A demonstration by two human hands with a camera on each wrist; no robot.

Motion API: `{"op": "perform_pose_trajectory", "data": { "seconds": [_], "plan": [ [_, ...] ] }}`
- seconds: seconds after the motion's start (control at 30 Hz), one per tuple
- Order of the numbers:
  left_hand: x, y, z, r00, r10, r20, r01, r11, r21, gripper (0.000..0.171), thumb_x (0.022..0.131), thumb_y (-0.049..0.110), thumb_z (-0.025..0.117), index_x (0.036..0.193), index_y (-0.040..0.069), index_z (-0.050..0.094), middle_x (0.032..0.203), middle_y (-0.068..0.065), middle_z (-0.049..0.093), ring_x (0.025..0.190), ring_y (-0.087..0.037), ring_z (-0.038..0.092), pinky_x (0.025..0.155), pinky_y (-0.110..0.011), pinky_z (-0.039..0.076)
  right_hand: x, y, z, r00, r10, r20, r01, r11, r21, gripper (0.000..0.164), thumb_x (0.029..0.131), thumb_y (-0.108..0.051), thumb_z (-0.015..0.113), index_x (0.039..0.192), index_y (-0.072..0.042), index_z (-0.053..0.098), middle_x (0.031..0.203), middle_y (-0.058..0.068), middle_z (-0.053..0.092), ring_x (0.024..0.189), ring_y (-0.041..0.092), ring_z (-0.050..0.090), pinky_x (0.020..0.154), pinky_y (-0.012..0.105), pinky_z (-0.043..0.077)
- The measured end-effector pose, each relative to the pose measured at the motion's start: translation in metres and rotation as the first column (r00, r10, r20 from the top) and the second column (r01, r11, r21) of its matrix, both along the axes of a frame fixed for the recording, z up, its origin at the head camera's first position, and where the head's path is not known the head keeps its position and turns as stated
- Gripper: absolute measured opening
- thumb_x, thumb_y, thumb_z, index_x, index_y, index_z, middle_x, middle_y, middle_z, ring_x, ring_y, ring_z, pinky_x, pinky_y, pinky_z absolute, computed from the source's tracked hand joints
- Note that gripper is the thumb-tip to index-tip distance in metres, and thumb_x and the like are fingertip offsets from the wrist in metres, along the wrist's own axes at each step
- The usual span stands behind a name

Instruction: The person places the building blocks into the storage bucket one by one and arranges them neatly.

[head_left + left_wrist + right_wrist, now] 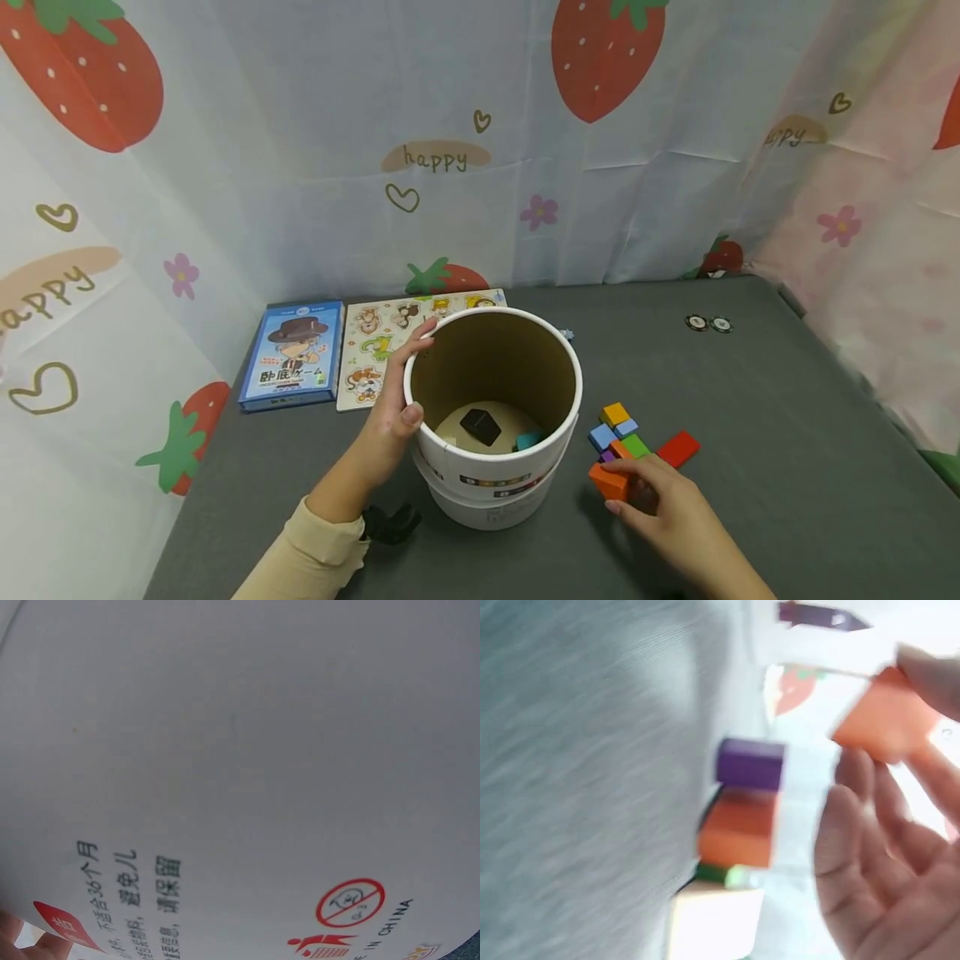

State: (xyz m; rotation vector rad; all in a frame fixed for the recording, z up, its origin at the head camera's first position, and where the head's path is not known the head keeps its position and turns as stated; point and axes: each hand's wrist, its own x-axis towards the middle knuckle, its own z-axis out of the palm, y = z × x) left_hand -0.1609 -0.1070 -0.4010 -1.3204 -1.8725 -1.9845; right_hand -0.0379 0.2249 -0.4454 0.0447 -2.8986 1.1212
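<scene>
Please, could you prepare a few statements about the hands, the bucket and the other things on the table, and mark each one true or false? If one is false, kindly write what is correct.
1. The left hand holds the white bucket at its rim. True.
2. The right hand holds a green block. False: it pinches an orange block.
3. A black block lies inside the white bucket. True.
4. In the head view, the blue box is right of the white bucket. False: it is on the left.
5. Two round chips lie on the table. True.
</scene>
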Motion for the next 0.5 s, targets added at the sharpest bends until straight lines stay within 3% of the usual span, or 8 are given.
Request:
{"op": "perform_pose_trajectory", "data": {
  "seconds": [0.13,0.27,0.4,0.5],
  "plan": [
    [0.000,0.000,-0.001,1.000,0.005,0.005,-0.005,1.000,-0.005,0.085,0.094,0.059,0.043,0.141,-0.006,0.015,0.157,-0.014,0.006,0.141,-0.038,0.011,0.096,-0.071,0.025,-0.004,-0.004,0.015,0.976,-0.087,-0.201,0.070,0.993,-0.090,0.045,0.076,-0.011,0.082,0.114,-0.028,0.064,0.094,-0.009,0.056,0.073,0.012,0.055,0.058,0.023,0.046],
    [-0.001,0.000,-0.001,1.000,0.010,0.010,-0.010,1.000,-0.011,0.086,0.093,0.060,0.043,0.141,-0.006,0.015,0.157,-0.013,0.007,0.141,-0.038,0.011,0.096,-0.071,0.025,-0.011,-0.010,0.036,0.941,-0.178,-0.288,0.125,0.973,-0.192,0.041,0.080,-0.009,0.078,0.116,-0.024,0.064,0.100,-0.009,0.055,0.076,0.011,0.054,0.059,0.021,0.046],
    [-0.001,-0.001,-0.002,1.000,0.013,0.011,-0.013,1.000,-0.013,0.086,0.093,0.060,0.043,0.141,-0.006,0.015,0.157,-0.013,0.007,0.140,-0.040,0.011,0.099,-0.065,0.028,-0.016,-0.017,0.060,0.919,-0.183,-0.350,0.080,0.954,-0.288,0.039,0.086,-0.009,0.072,0.121,-0.020,0.061,0.108,-0.006,0.054,0.086,0.012,0.053,0.068,0.017,0.046],
    [0.000,-0.001,-0.002,1.000,0.010,0.013,-0.010,1.000,-0.009,0.085,0.093,0.060,0.043,0.141,-0.005,0.015,0.157,-0.014,0.006,0.140,-0.040,0.012,0.100,-0.063,0.029,-0.016,-0.031,0.090,0.904,-0.152,-0.400,0.026,0.952,-0.304,0.038,0.087,-0.003,0.069,0.123,-0.012,0.060,0.112,-0.001,0.054,0.083,0.014,0.052,0.070,0.016,0.046]
  ]
}}
